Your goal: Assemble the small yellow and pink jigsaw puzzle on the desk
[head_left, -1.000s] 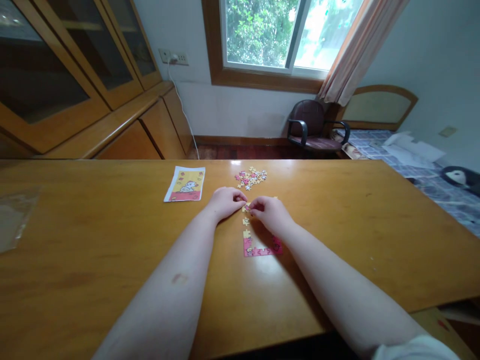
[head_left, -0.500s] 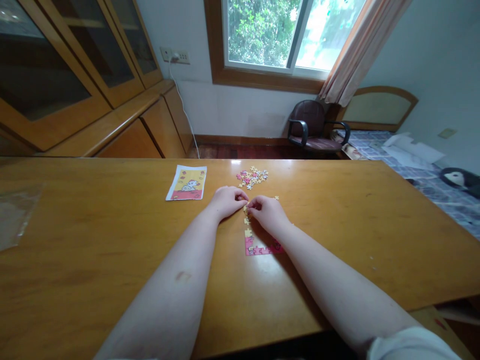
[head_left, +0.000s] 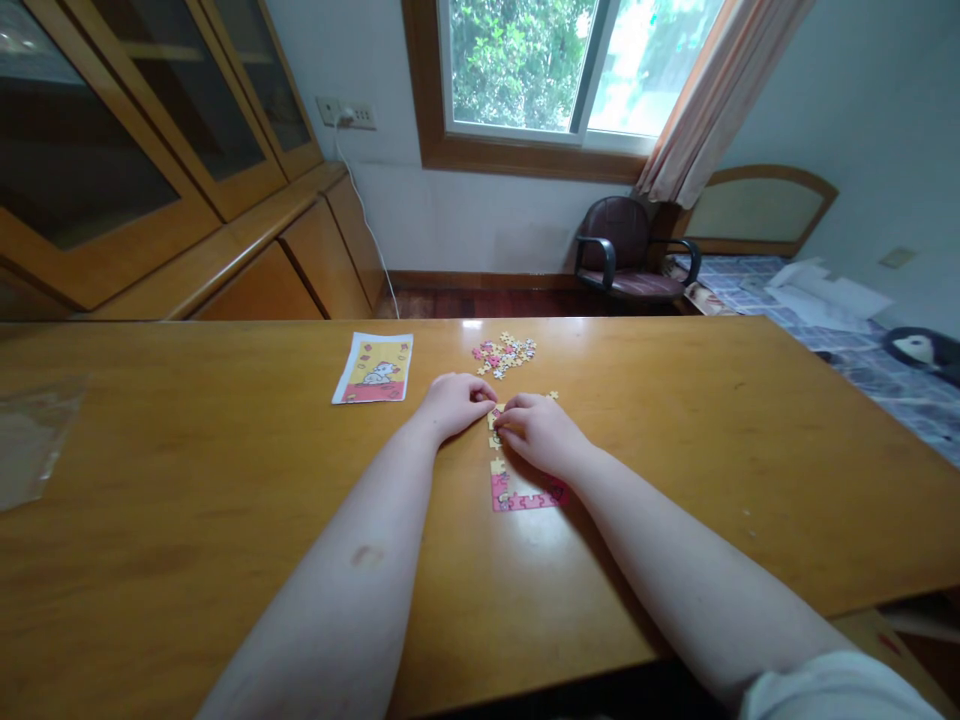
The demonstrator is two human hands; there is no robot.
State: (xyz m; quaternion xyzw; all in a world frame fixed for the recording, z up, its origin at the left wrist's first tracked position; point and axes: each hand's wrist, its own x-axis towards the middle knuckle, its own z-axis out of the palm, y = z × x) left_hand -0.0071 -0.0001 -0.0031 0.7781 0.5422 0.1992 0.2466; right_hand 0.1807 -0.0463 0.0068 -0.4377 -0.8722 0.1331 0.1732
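My left hand (head_left: pixel 459 405) is closed, its thumb and forefinger pinched at the top left corner of a partly joined jigsaw puzzle frame. Across from it, my right hand (head_left: pixel 541 432) has its bent fingertips on the yellow puzzle pieces (head_left: pixel 494 441) of the left side. A pink bottom row (head_left: pixel 526 502) of joined pieces runs along the near edge. My right hand and wrist hide part of the puzzle's right side. One yellow piece (head_left: pixel 553 395) shows just beyond my right hand. Farther back is a pile of loose pieces (head_left: pixel 504 353).
A picture card (head_left: pixel 375 370) with a white cat-like figure on yellow and pink lies left of the pile. At the far left is a clear plastic bag (head_left: pixel 34 440). The wooden table (head_left: pixel 225 450) reaches toward a cabinet (head_left: pixel 262 290), a chair (head_left: pixel 634 250) and a bed.
My right hand's fingertips have moved slightly down along the left column, so more of the yellow pieces at the top left corner shows. The left hand stays nearly in place.
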